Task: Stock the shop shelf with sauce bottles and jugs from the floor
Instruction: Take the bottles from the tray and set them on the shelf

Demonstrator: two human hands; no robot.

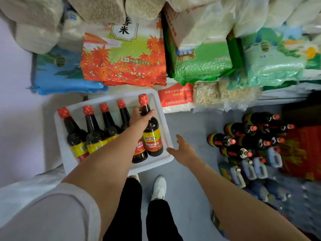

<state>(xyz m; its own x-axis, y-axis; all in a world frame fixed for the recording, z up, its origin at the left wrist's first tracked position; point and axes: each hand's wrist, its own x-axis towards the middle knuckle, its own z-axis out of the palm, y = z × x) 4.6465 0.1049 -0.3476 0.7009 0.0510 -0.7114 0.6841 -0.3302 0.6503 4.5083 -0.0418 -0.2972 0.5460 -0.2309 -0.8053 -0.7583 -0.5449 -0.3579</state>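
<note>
Bottle (150, 126) with red cap sits at the right end of a row in a white tray (68, 159), held by the neck. Left hand (139, 117) reaches forward from a long extended forearm, fingers wrapped round the neck just below the cap, thumb on the near side. Right hand (182, 149) hangs over the floor (187, 126) just beside the tray's right rim, palm down, fingers spread and straight, holding nothing; can't tell if it touches the rim. Four more bottles (92, 129) lean in the tray to the left; the left forearm covers the lower part of two of them and some labels. More dark bottles (243, 140) and small white jugs (257, 166) lie grouped on the floor at right, blurred, count unclear. Rice bags (121, 60) stacked behind the tray, upper ones cut off by the frame edge. Right forearm runs out of frame bottom right. White shoe (159, 187) and dark trousers below.
</note>
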